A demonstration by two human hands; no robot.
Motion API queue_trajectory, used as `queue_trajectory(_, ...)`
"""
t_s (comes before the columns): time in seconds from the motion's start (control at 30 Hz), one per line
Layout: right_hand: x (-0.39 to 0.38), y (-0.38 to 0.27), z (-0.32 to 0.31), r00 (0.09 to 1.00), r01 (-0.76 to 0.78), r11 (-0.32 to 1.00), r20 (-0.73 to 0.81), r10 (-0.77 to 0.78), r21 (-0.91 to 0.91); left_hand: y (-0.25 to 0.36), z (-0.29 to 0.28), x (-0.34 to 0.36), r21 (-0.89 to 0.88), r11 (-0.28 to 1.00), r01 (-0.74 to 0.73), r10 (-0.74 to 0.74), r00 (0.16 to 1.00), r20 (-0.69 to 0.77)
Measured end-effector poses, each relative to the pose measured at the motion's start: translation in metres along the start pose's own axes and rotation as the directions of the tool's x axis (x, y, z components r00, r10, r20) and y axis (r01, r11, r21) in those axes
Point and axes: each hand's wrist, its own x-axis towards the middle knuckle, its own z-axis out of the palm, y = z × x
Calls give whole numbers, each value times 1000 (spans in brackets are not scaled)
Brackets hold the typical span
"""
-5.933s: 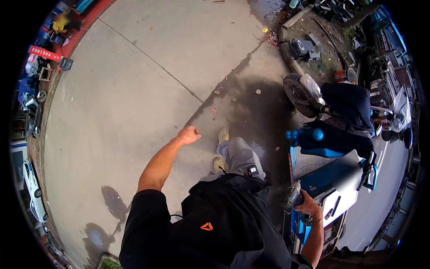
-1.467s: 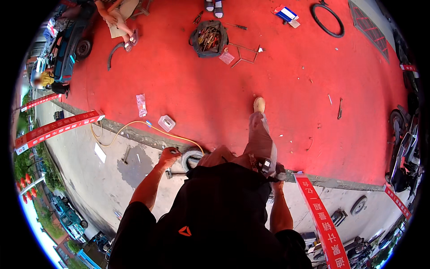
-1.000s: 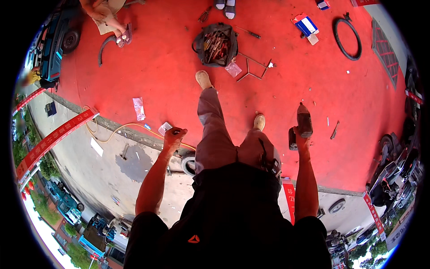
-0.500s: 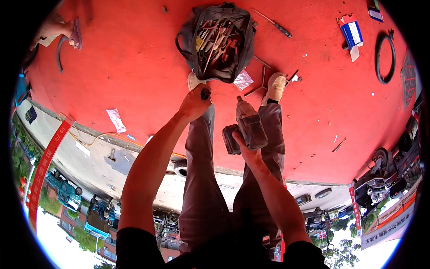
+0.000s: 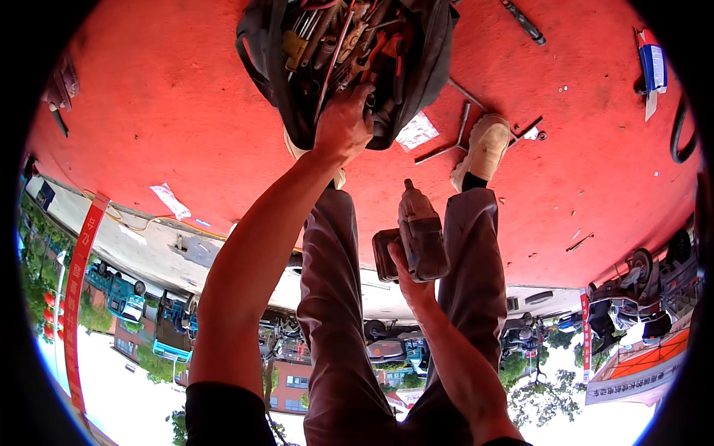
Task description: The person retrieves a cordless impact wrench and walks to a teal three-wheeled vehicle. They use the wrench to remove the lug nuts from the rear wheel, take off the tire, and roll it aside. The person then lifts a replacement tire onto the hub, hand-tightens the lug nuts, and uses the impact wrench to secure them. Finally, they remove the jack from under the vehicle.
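Observation:
My left hand (image 5: 343, 128) reaches over the near rim of a dark fabric tool bag (image 5: 262, 46), its fingers curled beside the jumbled tools (image 5: 335, 41); what they grip is too dark and hidden to make out. Lower down, between my legs, my right hand (image 5: 409, 276) is closed on a grimy cordless power tool (image 5: 422, 245) with a bulky battery, its nose pointing toward the bag. A plastic packet (image 5: 416, 132) lies just right of the bag, beside a metal multi-arm wrench (image 5: 439, 154).
Around my shoes (image 5: 483, 145) on the red ground (image 5: 163, 104) are a long screwdriver (image 5: 529, 26), a blue-and-white carton (image 5: 652, 63), a black tube (image 5: 677, 149) and a hose (image 5: 152, 223). A red banner (image 5: 83, 267) borders the left; parked scooters (image 5: 632, 301) stand at the right.
I have walked onto the red ground and bent over the bag, which now appears much larger. My left hand has moved to the bag; the power tool stays in my right hand.

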Motion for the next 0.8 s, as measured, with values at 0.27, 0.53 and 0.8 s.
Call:
queue_trajectory(0.27, 9, -18, 6, 974, -143, 963, 205, 96, 228, -9, 33, 12, -9, 988, 154, -153, 986, 61)
queue_trajectory(0.53, 22, -22, 2, 997, 54, 993, 66, -47, -109, -23, 53, 30, 170, 961, 220, -222, 975, -6)
queue_trajectory(0.8, 37, -33, -2, 999, 35, 999, 16, -35, -7, -20, 25, 59, 165, 958, 233, -267, 937, 225)
